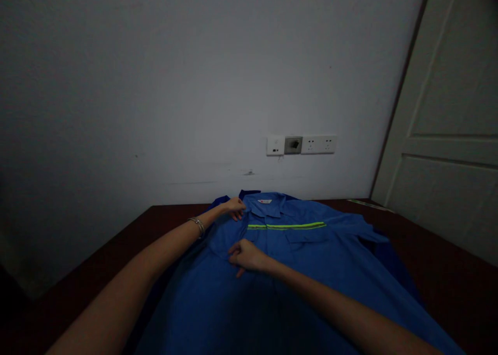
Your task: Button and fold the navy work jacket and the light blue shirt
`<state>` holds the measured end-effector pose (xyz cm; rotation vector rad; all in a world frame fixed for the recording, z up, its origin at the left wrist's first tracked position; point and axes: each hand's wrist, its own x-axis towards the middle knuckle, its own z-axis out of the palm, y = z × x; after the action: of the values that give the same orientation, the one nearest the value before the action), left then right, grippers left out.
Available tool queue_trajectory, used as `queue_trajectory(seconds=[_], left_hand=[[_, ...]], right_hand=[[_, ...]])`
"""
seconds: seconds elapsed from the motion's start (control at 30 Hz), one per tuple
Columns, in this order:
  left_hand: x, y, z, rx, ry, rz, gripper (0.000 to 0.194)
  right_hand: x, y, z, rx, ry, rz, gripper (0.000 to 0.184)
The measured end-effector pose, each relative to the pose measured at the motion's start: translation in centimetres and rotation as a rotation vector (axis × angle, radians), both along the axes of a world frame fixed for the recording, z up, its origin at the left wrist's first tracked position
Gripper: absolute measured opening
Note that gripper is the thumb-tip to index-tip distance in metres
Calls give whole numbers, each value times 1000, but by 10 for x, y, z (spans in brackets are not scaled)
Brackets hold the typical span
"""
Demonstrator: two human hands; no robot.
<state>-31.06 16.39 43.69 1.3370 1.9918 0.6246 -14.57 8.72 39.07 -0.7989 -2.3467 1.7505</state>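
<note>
A blue work shirt (311,261) with a yellow-green reflective stripe (288,226) across the chest lies spread out, its collar toward the wall. Near the collar, my left hand (234,208) pinches the shirt's fabric at the shoulder. Lower down and closer to me, my right hand (247,256) is closed on the same shirt's cloth, at the left side of the chest. Between the two hands the fabric is drawn up in a fold. A white label (265,201) shows inside the collar. Darker blue cloth (400,267) peeks out from underneath.
The shirt rests on a dark red-brown table (128,241) that meets a pale wall (194,85). Sockets (318,144) are set in the wall above the collar. A panelled door (447,122) stands on the right. A flat thin strip (369,205) lies at the table's far right.
</note>
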Motion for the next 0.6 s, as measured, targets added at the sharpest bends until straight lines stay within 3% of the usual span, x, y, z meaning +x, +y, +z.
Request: queue_trajectory(seconds=[0.17, 0.33, 0.43, 0.6], left_hand=[[-30, -28, 20, 68, 94, -75, 15], [-50, -92, 38, 0, 465, -362, 16], [-48, -131, 38, -37, 653, -478, 17], [-38, -164, 26, -70, 775, -445, 20]], right_hand=[[-8, -10, 1, -154, 27, 20, 30], [-9, -6, 2, -155, 19, 37, 29], [-6, -3, 4, -184, 20, 60, 28], [-2, 4, 6, -209, 14, 174, 30]])
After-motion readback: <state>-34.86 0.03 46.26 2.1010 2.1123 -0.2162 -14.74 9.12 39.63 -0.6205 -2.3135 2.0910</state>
